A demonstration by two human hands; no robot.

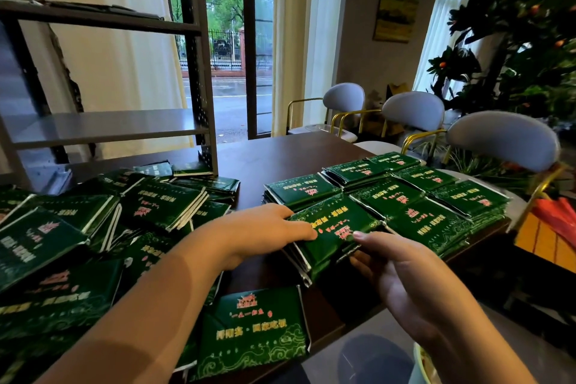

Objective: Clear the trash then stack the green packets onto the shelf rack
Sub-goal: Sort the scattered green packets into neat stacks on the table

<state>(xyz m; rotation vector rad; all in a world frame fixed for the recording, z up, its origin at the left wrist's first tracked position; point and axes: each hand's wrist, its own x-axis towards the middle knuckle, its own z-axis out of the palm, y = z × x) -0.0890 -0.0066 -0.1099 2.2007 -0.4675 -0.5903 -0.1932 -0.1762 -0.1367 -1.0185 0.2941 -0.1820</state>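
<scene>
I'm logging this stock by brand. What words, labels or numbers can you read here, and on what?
Nearest green packet: red emblem, red and yellow Chinese characters, too blurred to quote.
Held stack, gripped by left hand and right hand: same print, upside down, unreadable.
Other packets: same print, too small.
Wall picture: no text visible.

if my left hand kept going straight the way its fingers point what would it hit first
The left hand is already against the held stack of green packets; pushed on, it would likely run into the neat rows of packets beyond, though depth is unclear.
</scene>
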